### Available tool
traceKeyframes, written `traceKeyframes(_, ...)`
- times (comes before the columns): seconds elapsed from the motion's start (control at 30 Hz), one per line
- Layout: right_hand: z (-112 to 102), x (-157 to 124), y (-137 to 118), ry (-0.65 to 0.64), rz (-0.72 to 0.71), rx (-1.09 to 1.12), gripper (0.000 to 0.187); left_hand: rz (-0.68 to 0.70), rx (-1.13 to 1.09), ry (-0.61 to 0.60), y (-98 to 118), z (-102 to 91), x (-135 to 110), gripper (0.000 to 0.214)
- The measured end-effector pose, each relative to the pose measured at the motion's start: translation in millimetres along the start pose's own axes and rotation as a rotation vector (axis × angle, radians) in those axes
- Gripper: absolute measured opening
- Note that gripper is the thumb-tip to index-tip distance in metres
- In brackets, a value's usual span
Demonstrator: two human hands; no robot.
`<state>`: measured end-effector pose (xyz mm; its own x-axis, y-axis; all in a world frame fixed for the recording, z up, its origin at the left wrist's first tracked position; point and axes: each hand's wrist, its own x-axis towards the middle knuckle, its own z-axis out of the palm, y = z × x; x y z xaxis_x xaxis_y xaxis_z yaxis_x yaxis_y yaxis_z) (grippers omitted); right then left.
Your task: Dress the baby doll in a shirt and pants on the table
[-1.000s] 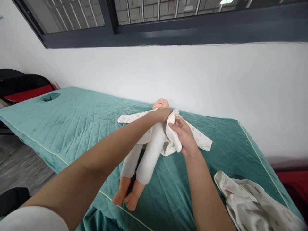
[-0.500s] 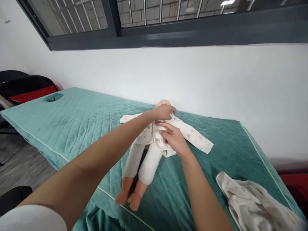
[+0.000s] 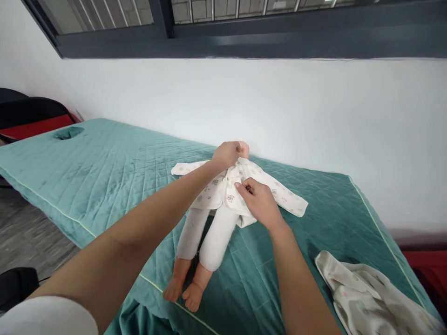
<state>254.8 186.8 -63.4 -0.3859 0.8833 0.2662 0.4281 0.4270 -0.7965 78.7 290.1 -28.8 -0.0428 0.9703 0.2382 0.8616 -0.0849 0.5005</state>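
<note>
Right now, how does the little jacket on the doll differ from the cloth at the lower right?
The jacket lies spread over the doll, sleeves out to both sides; the cloth lies bunched up. The right hand is at the jacket's front, while no hand touches the cloth. The picture's edge cuts off the cloth, not the jacket. Both are pale with small printed marks.

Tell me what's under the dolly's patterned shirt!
The doll's white legs stick out below the shirt, with a bit of white cloth beside them. The tummy is covered, so I can't see it.

Doll (image 3: 219, 235) on bed (image 3: 129, 172), cloth (image 3: 370, 295) at right
</note>
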Motion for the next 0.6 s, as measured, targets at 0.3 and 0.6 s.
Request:
traceKeyframes(0.3, -2, 3, 10, 0.066, -0.132, 0.081, 0.025, -0.048, -0.161, 0.261, -57, -6.3, -93, 0.016)
traceKeyframes(0.6, 29, -5, 20, -0.053, -0.276, -0.037, 0.061, -0.071, -0.195, 0.152, -116, 4.4, -223, 0.025)
